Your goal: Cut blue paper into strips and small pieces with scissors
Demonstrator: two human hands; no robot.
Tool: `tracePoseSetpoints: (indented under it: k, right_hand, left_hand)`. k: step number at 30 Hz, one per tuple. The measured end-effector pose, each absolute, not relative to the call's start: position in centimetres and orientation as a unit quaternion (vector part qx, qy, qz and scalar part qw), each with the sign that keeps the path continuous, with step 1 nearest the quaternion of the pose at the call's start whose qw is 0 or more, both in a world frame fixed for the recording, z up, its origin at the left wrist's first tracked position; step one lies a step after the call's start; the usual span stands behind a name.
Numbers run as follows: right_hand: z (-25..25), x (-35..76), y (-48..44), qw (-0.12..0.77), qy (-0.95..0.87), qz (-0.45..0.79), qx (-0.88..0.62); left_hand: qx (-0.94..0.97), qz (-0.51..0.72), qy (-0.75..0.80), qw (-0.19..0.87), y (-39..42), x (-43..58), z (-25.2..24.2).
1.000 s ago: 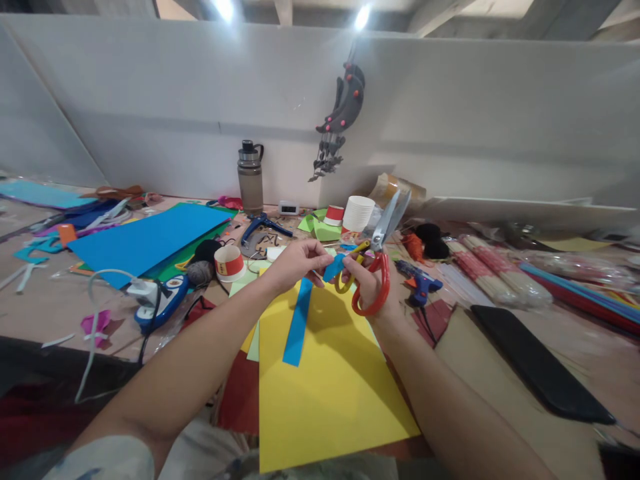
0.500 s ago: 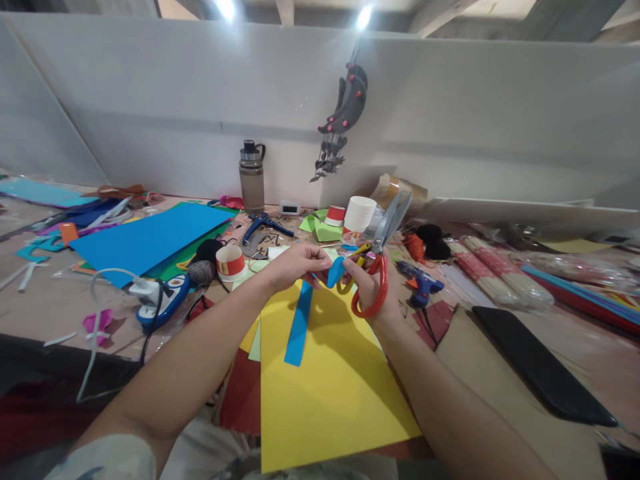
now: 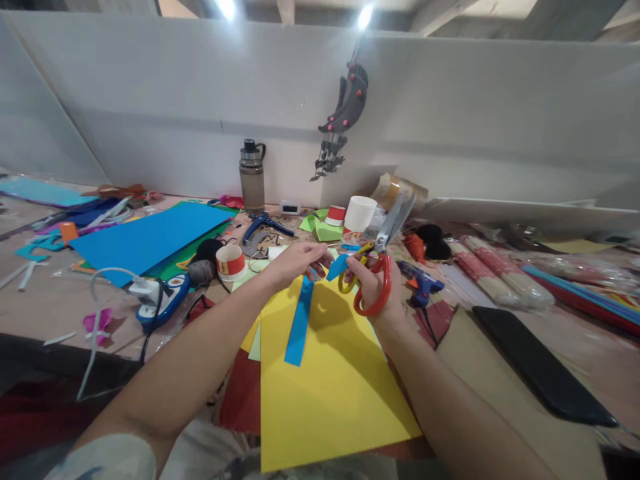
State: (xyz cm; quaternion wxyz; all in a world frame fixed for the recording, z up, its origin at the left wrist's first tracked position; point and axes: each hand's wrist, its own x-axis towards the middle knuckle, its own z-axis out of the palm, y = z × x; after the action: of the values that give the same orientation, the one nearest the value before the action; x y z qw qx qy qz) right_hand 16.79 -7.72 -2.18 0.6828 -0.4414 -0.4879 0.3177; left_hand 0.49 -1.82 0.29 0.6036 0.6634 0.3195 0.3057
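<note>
In my right hand (image 3: pixel 371 283) are scissors (image 3: pixel 383 257) with one red and one yellow handle loop, blades pointing up and away. The same hand pinches a small blue piece of paper (image 3: pixel 338 267) between thumb and finger. My left hand (image 3: pixel 306 261) is just left of that piece, apart from it, fingers bent and the thumb lifted off them; I see nothing held there. Beneath my hands lies a yellow sheet (image 3: pixel 330 393), with a blue strip (image 3: pixel 299 327) flat on it, its upper end near my left fingers.
To the left are a large blue sheet (image 3: pixel 155 237), a power strip (image 3: pixel 165 300) with a white cable, and a paper cup (image 3: pixel 231 262). A bottle (image 3: pixel 252 177) stands behind. A glue gun (image 3: pixel 423 283) and black phone-like slab (image 3: pixel 540 363) lie right.
My left fingers have let go of the small blue piece and parted from it. My right hand has shifted slightly right with the scissors and the piece.
</note>
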Motion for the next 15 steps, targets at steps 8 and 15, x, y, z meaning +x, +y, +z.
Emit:
tracePoseSetpoints:
  k: [8, 15]
  right_hand:
    - [-2.1, 16.1, -7.9, 0.688, -0.474, 0.353, -0.422]
    - [-2.6, 15.7, -8.6, 0.589, -0.541, 0.388, -0.458]
  left_hand:
    - [0.603, 0.386, 0.311, 0.625, -2.5, 1.3, 0.2]
    - [0.500, 0.516, 0.269, 0.641, -1.4, 0.7, 1.0]
